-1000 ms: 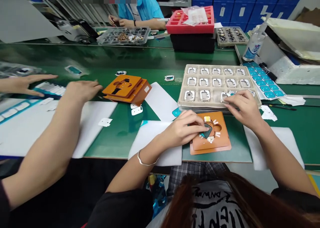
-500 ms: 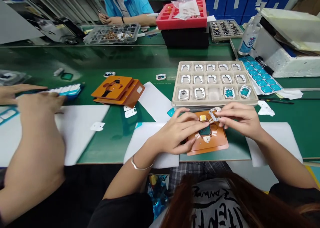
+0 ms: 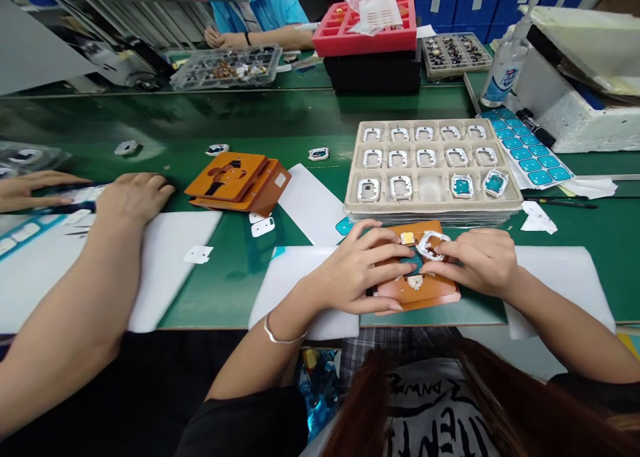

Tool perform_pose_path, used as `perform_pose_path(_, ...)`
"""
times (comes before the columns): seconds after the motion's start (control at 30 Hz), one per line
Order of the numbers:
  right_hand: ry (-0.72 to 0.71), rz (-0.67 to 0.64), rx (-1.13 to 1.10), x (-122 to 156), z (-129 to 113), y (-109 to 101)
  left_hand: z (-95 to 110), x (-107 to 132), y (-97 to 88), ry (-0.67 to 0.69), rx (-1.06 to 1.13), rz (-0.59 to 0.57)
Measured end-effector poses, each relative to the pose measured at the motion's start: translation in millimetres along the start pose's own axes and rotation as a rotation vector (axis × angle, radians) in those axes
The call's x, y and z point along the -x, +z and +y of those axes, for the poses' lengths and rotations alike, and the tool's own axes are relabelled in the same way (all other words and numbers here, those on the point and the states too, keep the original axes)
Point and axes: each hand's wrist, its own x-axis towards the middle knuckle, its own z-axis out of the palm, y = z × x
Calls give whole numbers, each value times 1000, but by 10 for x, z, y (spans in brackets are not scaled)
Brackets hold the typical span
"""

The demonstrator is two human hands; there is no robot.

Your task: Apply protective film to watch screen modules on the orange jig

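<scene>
My left hand (image 3: 357, 270) rests on an orange fixture plate (image 3: 425, 291) at the near edge of the green table, its fingers curled on the plate's left side and touching a teal part (image 3: 413, 264) seated in it. My right hand (image 3: 475, 260) pinches a small white frame (image 3: 431, 242) and holds it over the teal part. Just behind the fixture stands a beige tray (image 3: 430, 207) with rows of white frames; two of its near-right pockets hold frames with teal inserts.
A neighbour's arm and hand (image 3: 131, 197) lie on white sheets at the left. Stacked orange fixtures (image 3: 237, 180) sit mid-table. A sheet of teal stickers (image 3: 527, 155), a bottle (image 3: 504, 70) and a white foam box are at the right; a red tray (image 3: 367, 33) and another worker are behind.
My right hand took a white frame from the beige tray and brought it down onto the fixture. My left hand stayed on the plate. The neighbour's hand shifted on the left.
</scene>
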Motion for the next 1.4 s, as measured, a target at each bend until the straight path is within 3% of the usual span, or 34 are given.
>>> perform_pose_path(0.17,-5,-71,-16,19,-23,27,0,6,-4,-6,5,-7)
perform_pose_path(0.33,76,-177,-502,-75,120,-99,-7,12,11,-17,17,-14)
perform_pose_path(0.4,148,-205,-561,-111,227,-156,-9,15,19,-24,21,-22)
perform_pose_path(0.6,234,-466,-615,-88,440,-176,-17,27,8,-20,-7,-25)
perform_pose_path(0.87,220,-325,-524,-87,385,-101,4,-5,-2,-40,-1,12)
perform_pose_path(1.0,161,-333,-432,-87,351,-139,28,-20,6,-76,9,63)
perform_pose_path(1.2,141,-198,-368,-91,132,-80,68,-15,22,-321,27,284)
perform_pose_path(1.4,157,-163,-375,-84,16,4,78,-8,34,-396,60,231)
